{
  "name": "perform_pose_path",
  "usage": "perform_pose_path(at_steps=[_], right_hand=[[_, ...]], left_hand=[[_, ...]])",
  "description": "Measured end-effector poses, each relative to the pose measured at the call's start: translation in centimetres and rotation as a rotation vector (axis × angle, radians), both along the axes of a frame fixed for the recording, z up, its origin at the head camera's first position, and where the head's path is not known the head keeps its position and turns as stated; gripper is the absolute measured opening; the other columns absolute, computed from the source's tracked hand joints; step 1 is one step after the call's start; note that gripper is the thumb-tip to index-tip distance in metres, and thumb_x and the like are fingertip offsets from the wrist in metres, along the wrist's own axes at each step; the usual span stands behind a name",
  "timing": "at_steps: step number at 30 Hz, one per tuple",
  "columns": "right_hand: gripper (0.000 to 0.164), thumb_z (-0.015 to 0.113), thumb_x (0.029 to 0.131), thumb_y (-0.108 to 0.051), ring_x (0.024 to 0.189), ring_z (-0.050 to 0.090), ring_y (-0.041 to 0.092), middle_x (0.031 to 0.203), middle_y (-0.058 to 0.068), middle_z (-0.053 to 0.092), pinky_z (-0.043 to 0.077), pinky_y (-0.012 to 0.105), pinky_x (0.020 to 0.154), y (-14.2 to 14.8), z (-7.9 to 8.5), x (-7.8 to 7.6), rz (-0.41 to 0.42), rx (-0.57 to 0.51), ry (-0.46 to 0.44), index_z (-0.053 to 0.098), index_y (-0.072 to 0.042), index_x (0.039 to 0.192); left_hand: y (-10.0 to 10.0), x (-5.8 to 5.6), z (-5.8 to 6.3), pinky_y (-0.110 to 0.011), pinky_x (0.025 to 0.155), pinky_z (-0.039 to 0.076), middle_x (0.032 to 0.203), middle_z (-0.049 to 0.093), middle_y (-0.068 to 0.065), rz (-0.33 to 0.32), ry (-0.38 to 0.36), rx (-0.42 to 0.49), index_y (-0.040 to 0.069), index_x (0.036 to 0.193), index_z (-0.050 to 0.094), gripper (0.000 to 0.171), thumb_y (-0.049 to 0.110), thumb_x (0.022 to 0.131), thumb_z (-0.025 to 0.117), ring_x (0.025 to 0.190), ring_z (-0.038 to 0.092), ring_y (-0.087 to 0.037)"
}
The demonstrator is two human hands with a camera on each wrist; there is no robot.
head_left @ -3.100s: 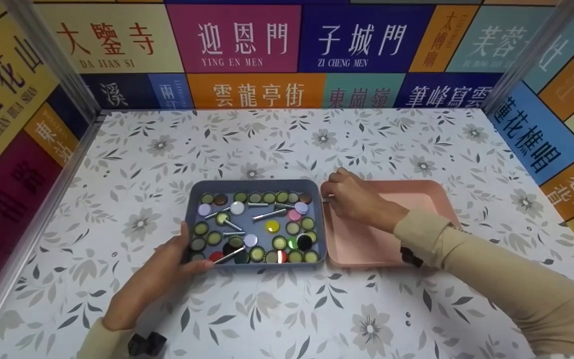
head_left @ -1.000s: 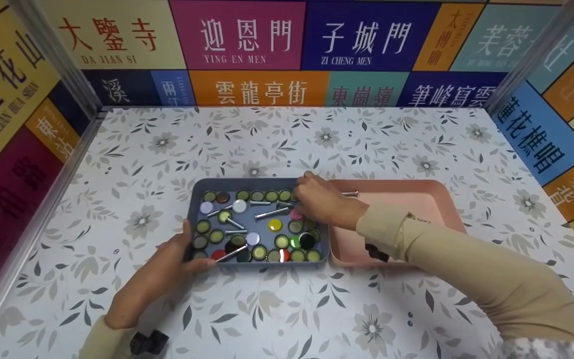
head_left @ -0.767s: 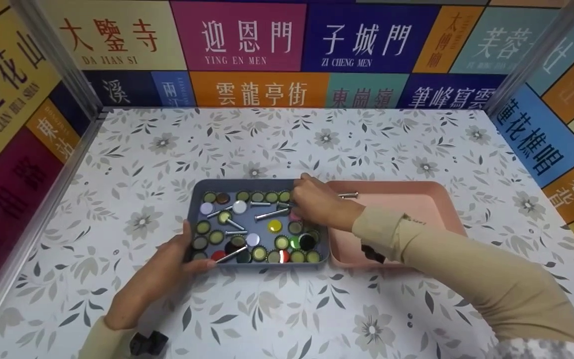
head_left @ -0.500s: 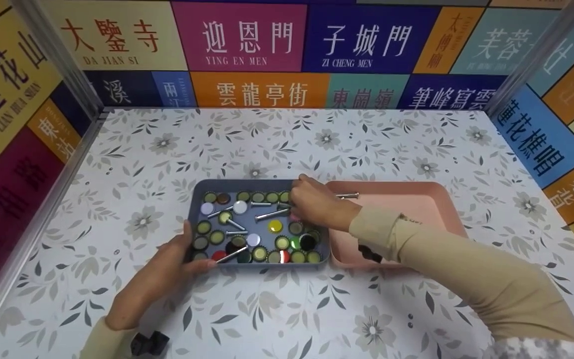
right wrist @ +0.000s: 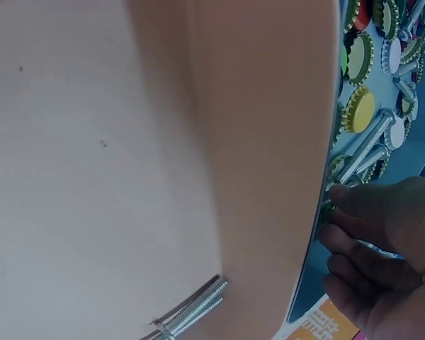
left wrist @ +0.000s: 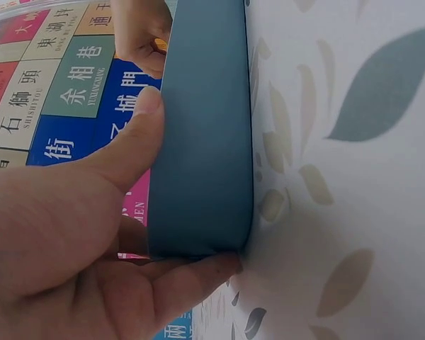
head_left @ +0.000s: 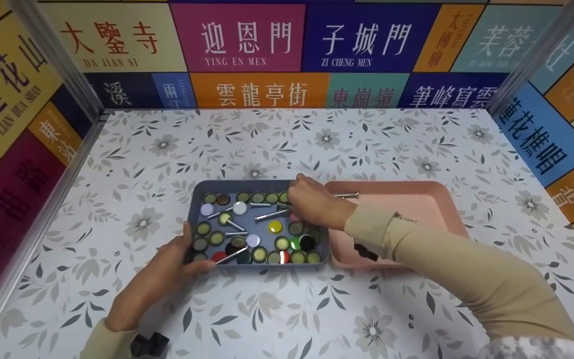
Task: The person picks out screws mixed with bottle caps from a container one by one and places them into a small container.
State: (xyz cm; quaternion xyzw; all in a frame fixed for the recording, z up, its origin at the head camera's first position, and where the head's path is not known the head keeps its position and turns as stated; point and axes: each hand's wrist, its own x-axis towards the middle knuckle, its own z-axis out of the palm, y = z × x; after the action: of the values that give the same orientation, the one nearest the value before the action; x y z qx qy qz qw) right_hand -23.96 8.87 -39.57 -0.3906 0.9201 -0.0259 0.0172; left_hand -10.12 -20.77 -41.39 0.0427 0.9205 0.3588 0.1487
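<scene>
My left hand (head_left: 165,267) holds the left front corner of the blue-grey tray (head_left: 254,185), its thumb on the front wall and its fingers at the left side. Bottle caps and bolts lie scattered in that tray, among them a yellow cap (head_left: 274,227) and a long bolt (head_left: 271,215). My right hand (head_left: 317,202) reaches over the tray's right wall, fingers bent, its thumb tip beside a bolt (right wrist: 368,145). What lies between those fingertips is hidden. Several bolts (right wrist: 191,312) rest together in the pink tray (head_left: 431,199), at its back left corner.
Both trays stand side by side, walls touching, on a white flower-patterned tabletop (head_left: 247,309). Panels with printed lettering (head_left: 247,37) rise behind the table and at both sides. My right forearm (head_left: 446,264) crosses the pink tray's front.
My right hand has moved left from the pink tray, where a bolt showed at its fingers, to the blue-grey tray, then slightly farther left. Bolts now show in the pink tray. My left hand stays put.
</scene>
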Motion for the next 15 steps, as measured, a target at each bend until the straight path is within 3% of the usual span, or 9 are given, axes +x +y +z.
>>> perform_pose_path(at_steps=[9, 15], right_hand=[[0.017, 0.076, 0.082, -0.008, 0.072, 0.051, 0.024, 0.076, 0.012, 0.069, 0.049, 0.038, 0.068, 0.28, -0.01, 0.03, 0.011, 0.012, -0.015, 0.070, -0.001, 0.068], [0.012, 0.071, 0.084, -0.005, 0.076, 0.057, 0.029, 0.079, 0.015, 0.070, 0.052, 0.043, 0.073, 0.25, -0.09, -0.13, 0.002, 0.011, -0.001, 0.072, 0.001, 0.073]], left_hand=[[0.09, -0.01, -0.08, -0.060, 0.122, 0.023, 0.154, 0.032, -0.038, 0.000, -0.001, -0.003, -0.011, 0.155, -0.001, 0.111, 0.045, 0.090, 0.071, 0.145, 0.033, -0.048], [0.05, -0.03, -0.09, -0.058, 0.122, 0.026, 0.152, 0.039, -0.035, 0.013, 0.004, 0.034, -0.008, 0.157, -0.002, 0.112, 0.041, 0.089, 0.073, 0.141, 0.042, -0.046]])
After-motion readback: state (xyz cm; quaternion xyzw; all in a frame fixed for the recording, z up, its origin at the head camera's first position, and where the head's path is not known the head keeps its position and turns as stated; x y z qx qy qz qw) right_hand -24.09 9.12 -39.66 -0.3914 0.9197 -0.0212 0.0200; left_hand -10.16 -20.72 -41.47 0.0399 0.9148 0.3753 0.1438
